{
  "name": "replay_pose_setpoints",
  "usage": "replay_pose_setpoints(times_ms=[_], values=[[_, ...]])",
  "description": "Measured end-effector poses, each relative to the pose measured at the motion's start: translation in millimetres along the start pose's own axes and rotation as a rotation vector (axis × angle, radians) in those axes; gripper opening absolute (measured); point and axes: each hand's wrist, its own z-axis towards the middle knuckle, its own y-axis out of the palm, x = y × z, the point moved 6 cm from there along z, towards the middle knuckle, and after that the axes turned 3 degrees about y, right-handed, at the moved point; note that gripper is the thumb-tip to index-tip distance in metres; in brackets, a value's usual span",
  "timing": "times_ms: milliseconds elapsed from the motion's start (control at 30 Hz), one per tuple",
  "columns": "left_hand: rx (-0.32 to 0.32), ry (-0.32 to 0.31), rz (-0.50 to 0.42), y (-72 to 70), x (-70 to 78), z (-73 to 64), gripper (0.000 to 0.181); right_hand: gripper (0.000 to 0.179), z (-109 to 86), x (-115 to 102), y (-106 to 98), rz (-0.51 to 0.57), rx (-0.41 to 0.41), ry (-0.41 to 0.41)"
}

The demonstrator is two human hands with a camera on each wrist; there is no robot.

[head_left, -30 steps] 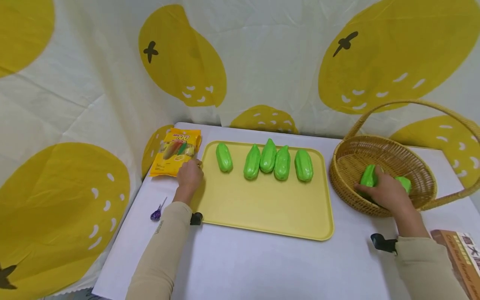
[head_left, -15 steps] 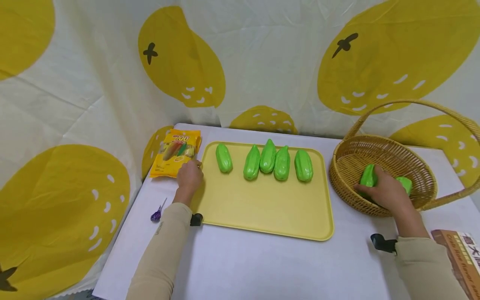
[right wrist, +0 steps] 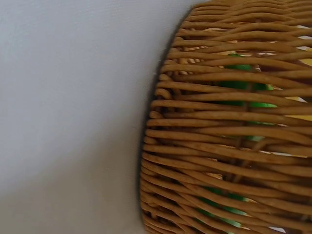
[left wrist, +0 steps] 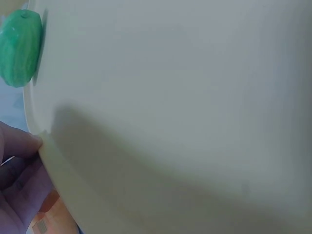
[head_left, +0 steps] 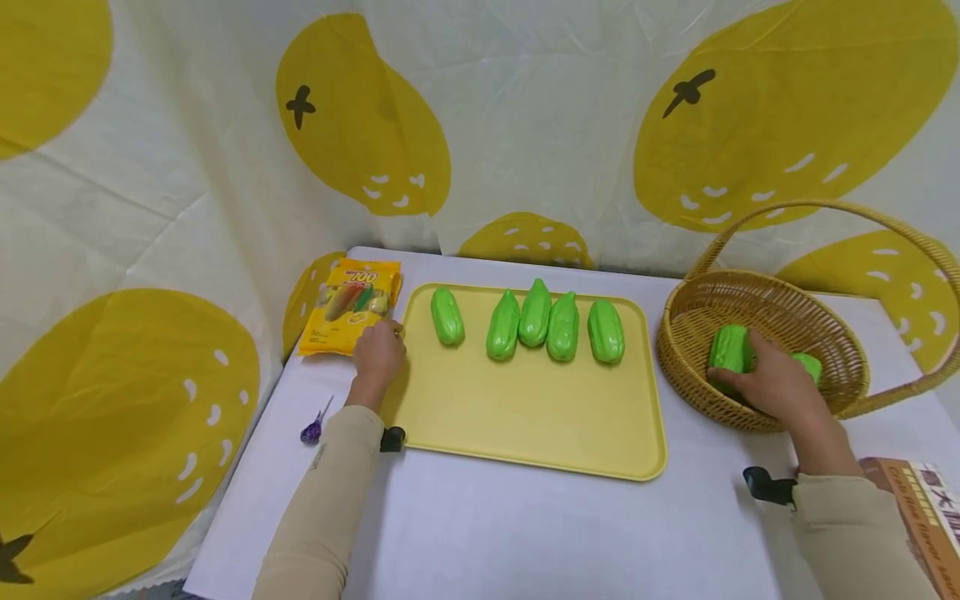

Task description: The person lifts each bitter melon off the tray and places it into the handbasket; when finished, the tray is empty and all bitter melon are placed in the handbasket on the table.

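Note:
My left hand [head_left: 379,354] pinches the left rim of a yellow tray [head_left: 525,421]; the left wrist view has the thumb [left wrist: 22,141] on top at the edge, other fingers below. Several glossy, ridged green bitter melons [head_left: 535,313] lie along the tray's far side, one [left wrist: 20,48] showing in the left wrist view. Inside a wicker basket [head_left: 686,387], my right hand [head_left: 780,383] grips one green bitter melon [head_left: 727,348]. Another [head_left: 809,365] lies behind that hand, partly hidden. Only basket weave [right wrist: 234,126] with green behind it fills much of the right wrist view.
An orange-yellow candy bag [head_left: 352,304] lies left of the tray, with a purple-wrapped lollipop [head_left: 312,430] nearer me. At the right front is a brown box [head_left: 918,517]. The basket's tall handle [head_left: 847,208] arches above it. A lemon-print cloth [head_left: 517,125] hangs behind.
The bitter melon in my right hand has turned and shifted slightly left in the basket, showing more of its side. My left hand stays at the tray's rim.

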Motion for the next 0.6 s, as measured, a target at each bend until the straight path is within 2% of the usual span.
replay_pose_setpoints(times_ms=[233, 433, 600], values=[[-0.008, -0.006, -0.003, 0.1, -0.3, 0.4, 0.031, 0.104, -6.2, -5, -11, -0.018, 0.021, -0.021], [0.0, -0.006, -0.006, 0.3, -1.4, -0.1, 0.029, 0.104, -15.6, -20, -23, 0.02, 0.086, -0.003], [0.005, 0.002, -0.012, 1.1, -1.9, 0.7, 0.03, 0.104, -21.4, -37, -31, 0.01, 0.124, -0.013]])
